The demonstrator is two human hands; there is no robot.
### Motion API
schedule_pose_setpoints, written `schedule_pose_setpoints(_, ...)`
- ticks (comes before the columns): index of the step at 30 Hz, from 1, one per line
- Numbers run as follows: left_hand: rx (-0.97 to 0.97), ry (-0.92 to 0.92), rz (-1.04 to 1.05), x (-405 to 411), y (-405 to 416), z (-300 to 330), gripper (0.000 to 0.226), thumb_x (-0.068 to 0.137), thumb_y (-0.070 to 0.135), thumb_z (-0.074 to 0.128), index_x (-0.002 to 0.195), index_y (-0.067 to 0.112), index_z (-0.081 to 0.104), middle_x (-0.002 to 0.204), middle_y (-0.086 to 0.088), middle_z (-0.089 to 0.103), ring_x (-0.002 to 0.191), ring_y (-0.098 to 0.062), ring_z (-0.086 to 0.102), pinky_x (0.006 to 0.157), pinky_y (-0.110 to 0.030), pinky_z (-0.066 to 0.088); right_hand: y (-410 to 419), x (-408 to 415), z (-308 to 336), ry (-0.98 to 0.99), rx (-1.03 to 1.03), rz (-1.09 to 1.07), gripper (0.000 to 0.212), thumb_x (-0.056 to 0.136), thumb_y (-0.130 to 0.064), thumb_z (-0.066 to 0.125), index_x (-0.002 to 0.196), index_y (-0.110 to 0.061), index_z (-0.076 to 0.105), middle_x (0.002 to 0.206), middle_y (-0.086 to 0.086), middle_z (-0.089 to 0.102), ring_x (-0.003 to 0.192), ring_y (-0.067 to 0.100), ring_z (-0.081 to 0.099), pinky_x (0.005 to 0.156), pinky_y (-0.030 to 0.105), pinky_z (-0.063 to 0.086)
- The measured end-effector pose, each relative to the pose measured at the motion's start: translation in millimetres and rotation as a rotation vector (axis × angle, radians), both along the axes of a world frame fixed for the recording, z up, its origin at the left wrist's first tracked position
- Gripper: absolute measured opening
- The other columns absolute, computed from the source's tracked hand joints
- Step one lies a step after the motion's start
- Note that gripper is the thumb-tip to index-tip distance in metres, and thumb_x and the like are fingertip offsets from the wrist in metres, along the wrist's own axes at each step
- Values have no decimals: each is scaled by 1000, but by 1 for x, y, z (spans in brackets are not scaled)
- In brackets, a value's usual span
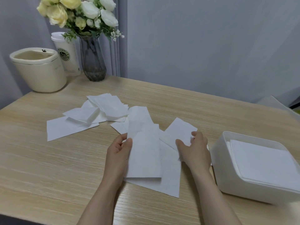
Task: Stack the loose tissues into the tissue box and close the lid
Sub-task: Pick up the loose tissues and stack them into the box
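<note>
Many thin white paper tissues are scattered on the pale wood-grain tabletop (48, 168) ahead of my hands, so I judge I am mid-way through gathering, with the lid step not yet near. To the right of my right hand sits the white rounded plastic tissue box (227, 172), open, with a flat stack of tissues already inside; I cannot pick out its lid. Beyond my left hand lies the biggest loose heap of square tissues (103, 109), soft and matte, overlapping at angles. My left hand (119, 151) pinches the edge of a long folded tissue sheet (144, 156); my right hand (194, 148) grips a smaller square tissue (180, 130). Next I should square these together and carry them right into the box without creasing.
</note>
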State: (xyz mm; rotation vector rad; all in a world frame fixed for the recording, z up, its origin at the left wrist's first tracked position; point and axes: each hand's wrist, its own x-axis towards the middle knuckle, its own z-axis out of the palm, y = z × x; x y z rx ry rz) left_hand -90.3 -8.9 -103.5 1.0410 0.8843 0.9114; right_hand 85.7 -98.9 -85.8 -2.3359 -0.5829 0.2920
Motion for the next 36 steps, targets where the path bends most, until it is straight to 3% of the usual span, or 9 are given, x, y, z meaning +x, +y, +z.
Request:
schedule_pose_setpoints(8, -23, 6, 10, -1, 2, -2, 19, 98, 11, 53, 96, 21, 69, 75, -2, 71, 70, -19, 63, 69, -33, 47, 7, 10, 0, 66, -61, -17, 74, 81, -36, 70, 143, -18, 33, 142, 3, 41, 117, 25, 53, 80, 32, 38)
schedule_pose_setpoints(14, -15, 14, 0, 0, 2, -2, 18, 98, 10, 53, 97, 19, 69, 75, -2, 71, 68, -18, 63, 66, -31, 47, 7, 11, -6, 23, 38, 11, 59, 84, -22, 68, 137, -21, 41, 126, 2, 57, 110, 21, 53, 76, 28, 33)
schedule_pose_setpoints(20, -17, 24, 5, 0, 3, -3, 17, 98, 10, 53, 99, 18, 69, 76, -1, 71, 69, -18, 63, 68, -32, 47, 7, 10, -15, -111, 110, 14, 61, 88, -13, 62, 144, -22, 38, 135, -3, 53, 120, 19, 51, 83, 29, 38)
schedule_pose_setpoints(24, -15, 31, 5, 0, 2, -3, 19, 98, 11, 54, 97, 20, 70, 80, -6, 70, 73, -21, 62, 70, -34, 46, 8, 11, -18, -121, 196, 6, 59, 87, -6, 58, 141, -24, 43, 106, -6, 56, 104, 19, 53, 78, 35, 46)
schedule_pose_setpoints(28, -19, 29, 8, 0, 2, -1, 21, 98, 10, 53, 94, 21, 70, 81, -6, 70, 74, -23, 62, 72, -35, 46, 7, 12, -16, 45, 347, -40, 44, 90, -5, 54, 132, -19, 51, 78, -8, 47, 70, 10, 50, 61, 24, 39)
schedule_pose_setpoints(30, -25, 22, 11, 0, 1, 1, 22, 98, 10, 53, 93, 22, 70, 80, -5, 71, 73, -21, 63, 71, -34, 47, 5, 14, -12, 139, 391, -47, 39, 92, -3, 52, 128, -18, 53, 77, -7, 43, 62, 8, 47, 60, 23, 39)
schedule_pose_setpoints(33, -42, 7, 36, -1, 2, 2, 20, 98, 10, 53, 94, 21, 70, 81, -4, 72, 70, -18, 65, 69, -33, 48, -3, 16, -6, 386, 485, -51, 36, 92, 3, 50, 122, -19, 53, 76, -1, 38, 43, 11, 48, 57, 35, 50)
schedule_pose_setpoints(36, -48, -10, 95, -3, 4, 2, 19, 98, 10, 53, 94, 19, 69, 80, -1, 73, 69, -16, 63, 68, -32, 47, -17, 13, 2, 583, 538, -12, 32, 93, 5, 52, 118, -15, 56, 79, 6, 50, 38, 10, 43, 45, 26, 45)
